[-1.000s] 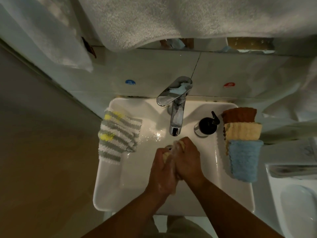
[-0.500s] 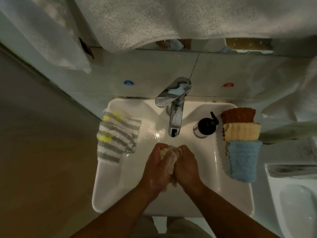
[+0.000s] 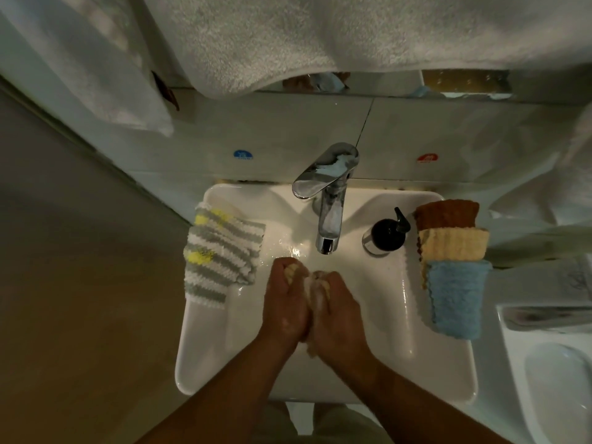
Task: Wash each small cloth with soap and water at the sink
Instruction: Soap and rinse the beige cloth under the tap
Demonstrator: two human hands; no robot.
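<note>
Towel (image 3: 320, 33): white, hangs across the top, at 12 o'clock above everything.
Sink (image 3: 198, 347): white square basin, wet near the spout.
Left hand (image 3: 285, 302): over the basin's middle, fingers curled round the pale yellow cloth (image 3: 296, 271), pressed against the other hand.
Right hand (image 3: 339, 312): clamped on the same cloth, knuckles meeting the left's.
Striped cloth (image 3: 221, 254): grey, white and yellow, draped over the rim at 9 o'clock.
Blue cloth (image 3: 455, 299): on the rim at 3 o'clock, nearest of a row of three.
Yellow cloth (image 3: 451, 243): just behind the blue one, overlapped by it.
Brown cloth (image 3: 447, 214): farthest back, at 2 o'clock.
Faucet (image 3: 330, 200): chrome, at 12 o'clock, spout just beyond the hands.
Soap dispenser (image 3: 386, 233): black pump, at 1 o'clock, between faucet and cloth row.
Pale yellow cloth: bunched, soapy, showing between the thumbs and below the palms.
</note>
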